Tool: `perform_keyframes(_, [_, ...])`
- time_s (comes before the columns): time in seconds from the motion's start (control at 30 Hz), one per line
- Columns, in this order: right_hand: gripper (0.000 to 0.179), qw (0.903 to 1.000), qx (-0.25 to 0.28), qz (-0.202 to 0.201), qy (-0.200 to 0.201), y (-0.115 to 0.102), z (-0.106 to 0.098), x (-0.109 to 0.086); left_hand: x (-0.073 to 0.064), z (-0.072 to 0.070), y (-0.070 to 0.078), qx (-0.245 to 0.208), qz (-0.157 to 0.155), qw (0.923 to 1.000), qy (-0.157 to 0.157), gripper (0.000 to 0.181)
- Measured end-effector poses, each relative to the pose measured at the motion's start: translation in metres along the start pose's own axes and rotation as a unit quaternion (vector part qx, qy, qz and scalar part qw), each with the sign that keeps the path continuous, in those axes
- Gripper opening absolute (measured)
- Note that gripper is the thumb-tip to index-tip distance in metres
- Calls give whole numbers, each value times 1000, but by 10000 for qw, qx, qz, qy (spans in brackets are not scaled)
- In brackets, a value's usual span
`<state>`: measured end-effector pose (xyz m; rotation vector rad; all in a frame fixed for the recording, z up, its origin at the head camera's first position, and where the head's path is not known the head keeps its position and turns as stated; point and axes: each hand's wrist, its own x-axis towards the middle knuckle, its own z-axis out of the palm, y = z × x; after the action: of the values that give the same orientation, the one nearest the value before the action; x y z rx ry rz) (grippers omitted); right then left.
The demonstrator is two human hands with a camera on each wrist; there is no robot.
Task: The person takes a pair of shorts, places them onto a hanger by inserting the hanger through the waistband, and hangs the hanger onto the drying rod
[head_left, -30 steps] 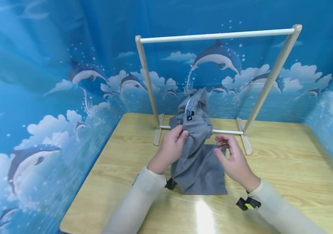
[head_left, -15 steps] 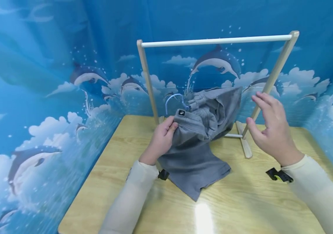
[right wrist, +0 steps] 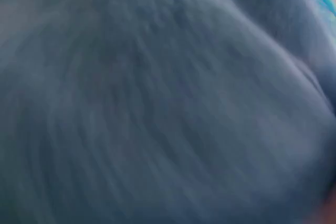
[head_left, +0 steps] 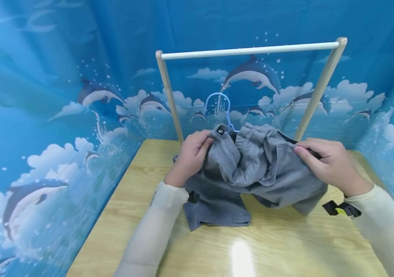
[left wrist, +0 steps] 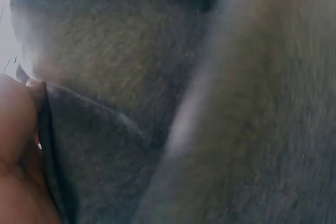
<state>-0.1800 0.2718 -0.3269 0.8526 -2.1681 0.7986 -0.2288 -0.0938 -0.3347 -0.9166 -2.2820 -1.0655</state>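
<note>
In the head view, a pair of grey shorts [head_left: 252,157] is spread between my two hands, its gathered waistband at the top. My left hand [head_left: 190,157] pinches the waistband beside a small black label [head_left: 220,131]. On the other side, my right hand [head_left: 331,163] grips the cloth edge between thumb and fingers. A light blue hanger [head_left: 229,111] shows only its hook and neck above the waistband; the rest is hidden by the fabric. One leg reaches down to the table. Grey cloth [left wrist: 121,145] fills most of the left wrist view, and blurred cloth [right wrist: 157,108] covers the right wrist view.
Behind the shorts stands a wooden rack with a white top bar [head_left: 248,50] and a slanted right post [head_left: 321,90]. It rests on a wood-grain table [head_left: 141,200]. A blue dolphin-print curtain [head_left: 113,50] encloses the back and sides.
My right hand has swung right, then come down to take hold of the shorts' right side. The shorts have opened out sideways. The hanger hook now stands upright above the waistband.
</note>
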Motion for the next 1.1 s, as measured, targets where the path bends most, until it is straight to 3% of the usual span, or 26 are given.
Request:
perform_keyframes(0.17, [13,9904,789,837,764,-6,26,-33,1,17,-6,503,74,9986,-114,29])
perform_keyframes(0.37, [13,9799,1006,802,1527,-6,48,-51,4,31,-5,566,-13,9983,-106,39])
perform_keyframes(0.53, [11,9741,960,886,1844,-1,49,-48,2,33,-6,741,-448,9949,514,44])
perform_keyframes(0.67, [12,9665,887,981,2197,4,47,-38,-3,30,-7,738,-888,9887,953,51])
perform_keyframes(0.9, [20,9578,937,1004,2523,13,39,1,-16,26,-15,305,-1166,9872,1045,52])
perform_keyframes(1.1, [24,9586,691,1063,2548,0,32,51,-32,24,-27,88,-1345,9853,1052,51])
